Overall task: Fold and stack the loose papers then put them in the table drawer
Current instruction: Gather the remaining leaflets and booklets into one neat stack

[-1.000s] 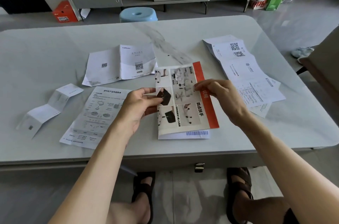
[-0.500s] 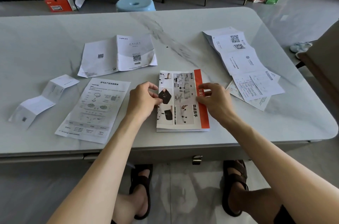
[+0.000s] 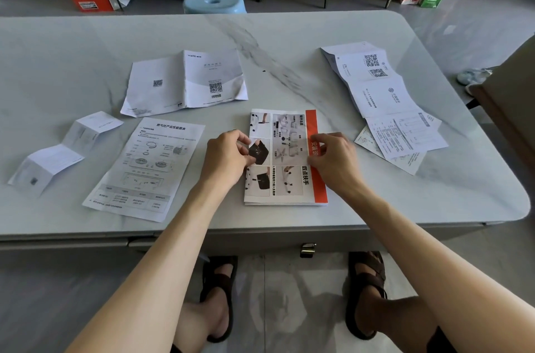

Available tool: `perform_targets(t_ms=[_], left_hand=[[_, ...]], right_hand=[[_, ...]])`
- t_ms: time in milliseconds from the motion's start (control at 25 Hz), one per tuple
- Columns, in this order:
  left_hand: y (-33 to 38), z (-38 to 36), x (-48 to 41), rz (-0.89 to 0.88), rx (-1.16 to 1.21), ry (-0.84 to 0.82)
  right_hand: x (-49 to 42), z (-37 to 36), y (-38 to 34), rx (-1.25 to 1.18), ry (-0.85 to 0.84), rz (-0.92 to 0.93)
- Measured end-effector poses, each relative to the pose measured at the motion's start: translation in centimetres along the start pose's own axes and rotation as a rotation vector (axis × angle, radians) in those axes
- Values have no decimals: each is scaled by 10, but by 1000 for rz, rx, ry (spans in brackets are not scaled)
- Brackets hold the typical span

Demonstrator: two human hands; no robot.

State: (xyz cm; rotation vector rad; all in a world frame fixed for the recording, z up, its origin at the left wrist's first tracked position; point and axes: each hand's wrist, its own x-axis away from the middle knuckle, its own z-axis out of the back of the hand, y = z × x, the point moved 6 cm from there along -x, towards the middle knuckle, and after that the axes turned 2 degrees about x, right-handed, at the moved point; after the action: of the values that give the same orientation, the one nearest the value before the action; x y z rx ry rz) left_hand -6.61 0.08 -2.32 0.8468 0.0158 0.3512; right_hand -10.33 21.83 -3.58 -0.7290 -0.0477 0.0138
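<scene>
- The left hand (image 3: 228, 159) has its fingers curled close; thumb and fingertips pinch the left edge of the orange-banded leaflet (image 3: 286, 179) at mid-height.
- The right hand (image 3: 333, 161) has its fingers curled down over the leaflet's orange right edge and grips it. Whether the thumb lies under the paper cannot be told.
- Between the two hands, the leaflet lies flat on the table (image 3: 86, 43), near the front edge, already folded into a packet of several layers.
- Just left of the leaflet lies a printed sheet (image 3: 147, 167), flat and unfolded; farther left is a zigzag slip (image 3: 63, 147), partly opened.
- Behind the leaflet, to the left, an open booklet (image 3: 185, 83) lies spread cover-up, one corner curled.
- Right of the leaflet, a fan-folded strip (image 3: 382, 92) is stretched out, overlapping smaller sheets.
- Below the leaflet, under the table edge, is the drawer handle (image 3: 307, 249); the drawer appears closed.
- Progress, as judged: early. One paper is folded; the others remain loose, nothing is stacked, and the drawer is unopened.
- Hard to make out: the number of sheets beneath the strip, the leaflet's layer count, and the drawer's outline.
</scene>
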Motion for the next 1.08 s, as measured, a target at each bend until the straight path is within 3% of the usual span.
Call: perform_targets(t_ms=[560, 960, 1080], left_hand=[[15, -16, 5, -255, -212, -44], [13, -5, 8, -193, -162, -72], [-4, 46, -2, -68, -125, 146]], right_hand=[[19, -17, -16, 142, -40, 52], [15, -18, -18, 150, -64, 43], [17, -15, -24, 107, -27, 51]])
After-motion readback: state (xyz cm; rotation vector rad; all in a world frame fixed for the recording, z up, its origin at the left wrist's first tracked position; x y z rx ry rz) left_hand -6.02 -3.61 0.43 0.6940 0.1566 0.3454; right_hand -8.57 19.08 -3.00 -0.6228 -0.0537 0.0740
